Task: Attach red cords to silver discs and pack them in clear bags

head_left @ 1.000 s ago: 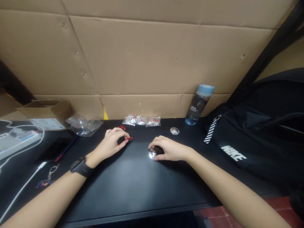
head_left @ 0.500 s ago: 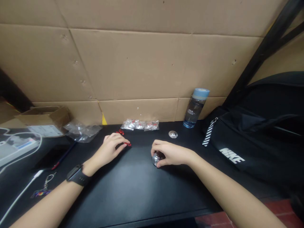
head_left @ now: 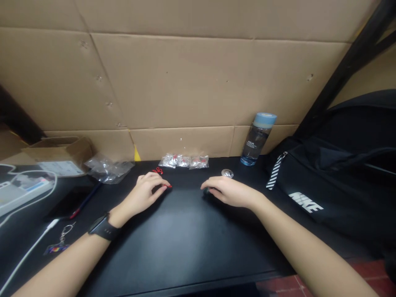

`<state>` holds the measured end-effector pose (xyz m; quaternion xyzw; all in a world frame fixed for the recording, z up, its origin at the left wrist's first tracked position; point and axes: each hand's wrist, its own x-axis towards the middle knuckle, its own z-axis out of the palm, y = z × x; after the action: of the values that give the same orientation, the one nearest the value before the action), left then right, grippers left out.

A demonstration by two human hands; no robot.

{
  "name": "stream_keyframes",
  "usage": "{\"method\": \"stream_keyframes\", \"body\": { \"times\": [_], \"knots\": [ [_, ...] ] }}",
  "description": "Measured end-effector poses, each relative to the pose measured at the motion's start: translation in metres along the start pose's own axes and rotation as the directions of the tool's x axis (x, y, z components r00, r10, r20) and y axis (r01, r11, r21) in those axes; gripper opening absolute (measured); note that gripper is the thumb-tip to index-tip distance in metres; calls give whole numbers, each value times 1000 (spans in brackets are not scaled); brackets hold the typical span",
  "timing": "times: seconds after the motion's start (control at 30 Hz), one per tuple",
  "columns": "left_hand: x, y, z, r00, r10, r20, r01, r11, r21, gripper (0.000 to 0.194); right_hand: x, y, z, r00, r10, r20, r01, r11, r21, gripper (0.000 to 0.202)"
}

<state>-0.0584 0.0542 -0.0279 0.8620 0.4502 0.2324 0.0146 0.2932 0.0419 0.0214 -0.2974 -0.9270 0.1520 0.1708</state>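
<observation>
My left hand [head_left: 148, 189] is closed in a pinch on a red cord [head_left: 170, 186], and only a short bit of it shows at the fingertips. Just behind the knuckles lies more red cord [head_left: 158, 170] in a loose tangle. My right hand [head_left: 229, 190] is low over the black table, fingers curled together around a small metal cymbal [head_left: 206, 192]. Most of that cymbal is hidden under the hand, and only a dark rounded part shows. Another silver domed cymbal [head_left: 227, 173] lies flat behind the right hand.
Several clear packets [head_left: 184, 161] with shiny and red contents lie by the cardboard wall. A blue-capped bottle [head_left: 258, 139] stands near a black bag [head_left: 309, 181]. Left are crumpled plastic [head_left: 109, 169], an open box [head_left: 62, 154], a phone [head_left: 69, 202], a keychain [head_left: 58, 247] and white cables [head_left: 27, 258].
My right hand has turned over and shifted slightly right, so the cymbal's shiny face no longer shows. The left hand holds its place at the red cord. The view has shifted slightly.
</observation>
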Motion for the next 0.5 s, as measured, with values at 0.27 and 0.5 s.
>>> {"method": "stream_keyframes", "body": {
  "times": [0.27,0.5],
  "knots": [
    [0,-2,-4,1000,-22,-2,22,999,-30,24,-5,9,-13,993,102,-66,-105,994,-40,29],
    [0,-1,-8,1000,-12,-11,11,997,-72,22,-6,6,-18,997,63,-44,-67,993,-92,26]
  ]
}}
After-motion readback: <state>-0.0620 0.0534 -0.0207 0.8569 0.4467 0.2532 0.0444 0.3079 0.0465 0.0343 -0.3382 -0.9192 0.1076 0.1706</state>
